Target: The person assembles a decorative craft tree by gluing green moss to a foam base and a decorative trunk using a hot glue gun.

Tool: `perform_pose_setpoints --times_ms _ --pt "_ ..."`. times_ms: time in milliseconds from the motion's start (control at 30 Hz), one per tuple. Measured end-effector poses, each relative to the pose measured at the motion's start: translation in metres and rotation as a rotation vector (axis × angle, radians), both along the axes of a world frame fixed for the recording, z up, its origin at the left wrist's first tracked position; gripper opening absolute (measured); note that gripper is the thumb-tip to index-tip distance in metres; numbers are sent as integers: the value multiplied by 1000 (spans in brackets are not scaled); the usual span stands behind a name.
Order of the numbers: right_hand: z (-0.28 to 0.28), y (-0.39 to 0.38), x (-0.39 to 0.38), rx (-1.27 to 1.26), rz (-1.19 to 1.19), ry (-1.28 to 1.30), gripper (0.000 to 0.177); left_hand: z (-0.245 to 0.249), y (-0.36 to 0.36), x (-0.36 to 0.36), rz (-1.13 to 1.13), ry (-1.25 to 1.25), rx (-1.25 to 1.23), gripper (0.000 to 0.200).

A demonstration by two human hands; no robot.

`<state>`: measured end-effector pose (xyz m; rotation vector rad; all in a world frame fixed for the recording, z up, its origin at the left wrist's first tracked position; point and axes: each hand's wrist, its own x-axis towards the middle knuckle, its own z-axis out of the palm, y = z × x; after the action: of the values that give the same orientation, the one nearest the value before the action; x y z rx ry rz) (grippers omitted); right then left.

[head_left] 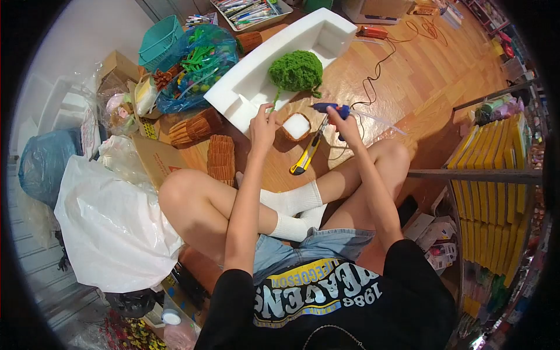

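Observation:
My left hand (264,123) pinches the loose end of a green yarn strand (276,100), which runs up to a fluffy green yarn ball (296,71) in a long white foam tray (228,94). My right hand (346,125) is closed around a blue glue gun (330,108), its nozzle pointing left and a clear glue stick out of its back. Between my hands, a small brown pot (294,135) with a white filling (296,126) stands on the floor. A yellow utility knife (307,154) lies just right of the pot, below the glue gun.
Brown ribbed bundles (221,158) lie left of my hands. Behind them are a blue plastic bag (208,53) and a teal basket (161,42). A dark cable (373,79) crosses the wooden floor. At the right stands a rack (487,174) of yellow packs.

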<state>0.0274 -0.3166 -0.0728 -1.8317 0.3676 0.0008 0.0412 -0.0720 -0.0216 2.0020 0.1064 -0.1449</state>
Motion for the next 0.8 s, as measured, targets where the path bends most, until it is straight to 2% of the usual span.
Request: perform_pose_setpoints --times_ms 33,100,200,267,300,367,433,500,533,567,633,700,767,800 --pt "0 -3 2 65 -72 25 44 -12 2 3 0 1 -1 23" --pt "-4 -7 3 262 -265 1 38 -35 6 12 -70 -232 140 25" --pt "-50 -23 11 407 -367 -54 39 -34 6 15 -104 -247 172 26" --pt "-82 -33 16 595 -548 138 38 -37 8 19 -125 -201 140 24" --pt "-86 -33 19 593 -552 136 38 -41 8 21 -139 -158 107 23" --pt "-96 -31 26 783 -669 65 39 -51 9 23 -135 -196 107 20" --pt "-94 -28 28 738 -667 47 37 -52 9 22 -125 -231 111 18" --pt "-94 -27 27 446 -776 60 38 -48 8 20 -77 -163 75 19" --pt "-94 -29 24 380 -821 70 46 -42 9 19 -78 -162 76 19" --pt "-94 -31 22 379 -824 70 46 -37 9 17 -80 -137 75 18" --pt "-100 -36 18 85 -994 172 56 -39 8 17 -88 -112 74 18" --pt "-103 -40 13 -3 -1021 227 57 -39 7 17 -144 -235 80 20" --pt "-103 -42 10 -182 -1050 336 60 -38 6 15 -164 -201 104 22" --pt "-98 -41 3 44 -1016 247 65 -36 7 13 -177 -169 130 24"
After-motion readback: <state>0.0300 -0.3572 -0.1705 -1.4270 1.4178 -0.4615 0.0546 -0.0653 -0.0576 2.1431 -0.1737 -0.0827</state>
